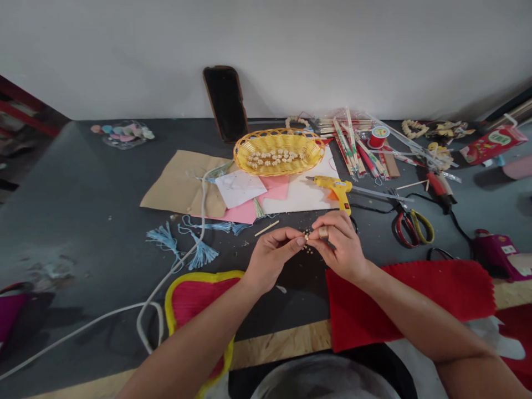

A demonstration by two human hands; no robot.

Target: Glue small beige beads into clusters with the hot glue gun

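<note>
Both the left hand (272, 260) and right hand (338, 246) pinch small beads (306, 236)

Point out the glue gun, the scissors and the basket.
Glue gun (334, 187), head view, on its yellow body.
Scissors (417, 220), head view, on the yellow handle.
Basket (278, 174), head view, on its front rim.

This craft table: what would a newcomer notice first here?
The eye goes first to the left hand and right hand at the table's front, pinching a small cluster of beads between their fingertips. Beyond them sits a yellow woven basket holding more beads, with a yellow glue gun just in front of it. A bright red felt sheet lies at the front right.
</note>
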